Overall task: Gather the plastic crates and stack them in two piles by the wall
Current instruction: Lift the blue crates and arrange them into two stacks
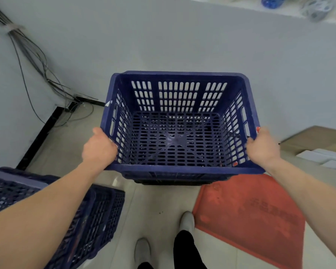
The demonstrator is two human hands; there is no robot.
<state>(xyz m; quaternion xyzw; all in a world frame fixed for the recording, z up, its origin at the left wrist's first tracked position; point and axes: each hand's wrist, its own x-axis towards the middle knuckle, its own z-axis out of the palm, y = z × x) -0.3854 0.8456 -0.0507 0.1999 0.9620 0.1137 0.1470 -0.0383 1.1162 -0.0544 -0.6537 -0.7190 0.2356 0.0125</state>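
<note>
- The white wall (163, 35) fills the upper half of your view, from 9 o'clock round to 3 o'clock, meeting the pale tiled floor (66, 144) along a black skirting strip.
- The blue crate (179, 123) you hold sits dead centre, mouth up and level, its far side towards the wall at 12 o'clock. Dark edges of something show just under its near rim; you cannot tell whether it rests on that or hangs free.
- A second lot of blue crates (97, 216) stands at 8 o'clock, partly hidden behind your left forearm.
- A red mat (250, 214) lies on the floor at 4 o'clock, its near corner just beside your right shoe.
- Both arms reach forward, nearly straight, bare to the elbow.
- Your left hand (99, 147) clamps the crate's left rim at 9 o'clock, thumb on top, fingers curled over the edge and closed on it.
- Your right hand (263, 147) grips the right rim at 3 o'clock in the same way, fingers wrapped tight around the edge.
- A bundle of dark cables (37, 61) runs down the wall at 10 o'clock.
</note>
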